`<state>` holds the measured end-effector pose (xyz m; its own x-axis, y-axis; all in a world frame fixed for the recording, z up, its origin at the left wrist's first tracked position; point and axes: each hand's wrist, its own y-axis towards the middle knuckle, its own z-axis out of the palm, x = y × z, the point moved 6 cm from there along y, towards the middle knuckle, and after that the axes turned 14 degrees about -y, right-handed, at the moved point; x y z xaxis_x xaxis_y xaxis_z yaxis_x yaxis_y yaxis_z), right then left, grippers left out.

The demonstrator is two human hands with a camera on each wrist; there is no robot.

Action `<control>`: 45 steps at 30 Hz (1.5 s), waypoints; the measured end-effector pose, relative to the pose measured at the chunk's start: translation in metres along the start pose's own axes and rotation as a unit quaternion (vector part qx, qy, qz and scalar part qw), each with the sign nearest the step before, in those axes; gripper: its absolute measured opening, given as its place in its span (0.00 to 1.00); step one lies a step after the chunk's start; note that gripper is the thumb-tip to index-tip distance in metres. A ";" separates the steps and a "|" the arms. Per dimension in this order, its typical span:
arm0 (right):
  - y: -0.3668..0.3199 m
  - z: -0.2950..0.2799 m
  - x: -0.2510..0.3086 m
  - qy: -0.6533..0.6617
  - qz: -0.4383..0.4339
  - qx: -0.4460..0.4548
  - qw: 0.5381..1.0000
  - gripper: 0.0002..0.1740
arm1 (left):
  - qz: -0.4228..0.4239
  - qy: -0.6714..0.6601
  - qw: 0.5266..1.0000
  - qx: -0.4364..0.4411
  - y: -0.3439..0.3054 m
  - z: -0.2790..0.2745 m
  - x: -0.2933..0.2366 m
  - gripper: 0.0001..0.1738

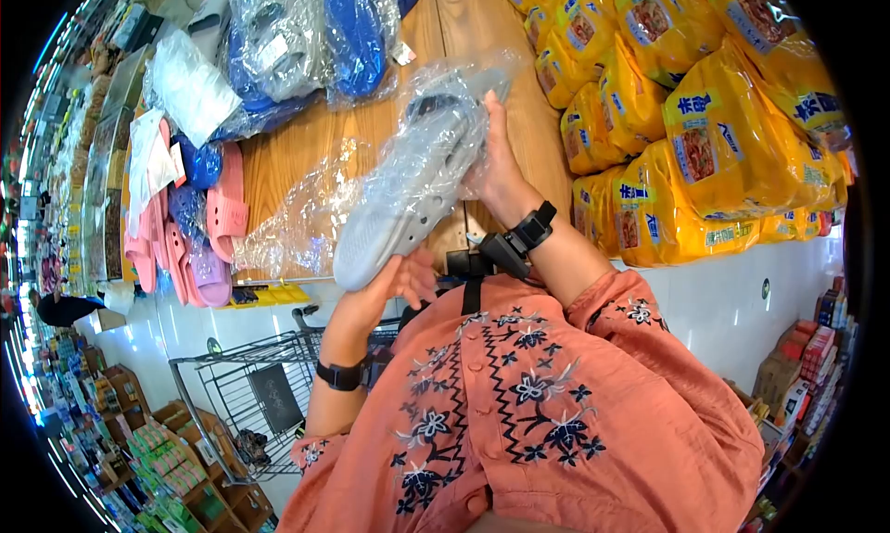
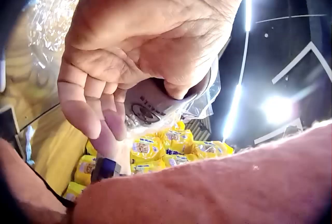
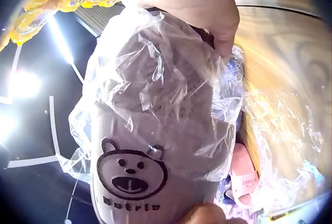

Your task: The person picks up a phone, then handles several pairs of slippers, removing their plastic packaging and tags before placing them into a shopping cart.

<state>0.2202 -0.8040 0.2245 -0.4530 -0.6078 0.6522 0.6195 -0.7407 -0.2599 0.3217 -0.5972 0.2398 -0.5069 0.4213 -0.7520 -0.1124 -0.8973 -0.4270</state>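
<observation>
A grey clog [image 1: 399,195] in a clear plastic bag [image 1: 445,125] is held up in front of the body, its toe pointing down and left. My right hand [image 1: 496,158] grips the heel end, the thumb along its side. A bear face is printed on the toe [image 3: 132,172] in the right wrist view. My left hand [image 1: 403,278] is at the toe end, palm turned up and fingers loosely bent. Its thumb [image 2: 176,90] touches the clog, while its other fingers [image 2: 78,110] stay off it.
The wooden table [image 1: 297,176] carries bagged grey and blue slippers [image 1: 278,46] at the back. Pink slippers [image 1: 225,209] hang at the left edge. Yellow noodle packs [image 1: 714,134] are stacked on the right. A shopping cart [image 1: 250,375] stands at the lower left.
</observation>
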 end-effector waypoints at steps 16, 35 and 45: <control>0.009 0.001 -0.007 0.017 -0.009 0.029 0.999 0.46 | 0.466 0.428 0.733 -0.250 -0.045 0.039 -0.088 0.30; 0.008 0.005 0.008 -0.014 -0.052 0.037 0.998 0.46 | 0.463 0.499 0.699 -0.220 -0.030 0.063 -0.099 0.20; 0.007 0.009 0.020 -0.018 -0.080 0.031 0.996 0.42 | 0.498 0.441 0.716 -0.211 -0.001 0.045 -0.084 0.23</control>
<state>0.2213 -0.8187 0.2419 -0.5263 -0.4711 0.7078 0.5797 -0.8078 -0.1066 0.3262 -0.6378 0.3256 0.6012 -0.3139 -0.7349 0.2925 -0.7693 0.5679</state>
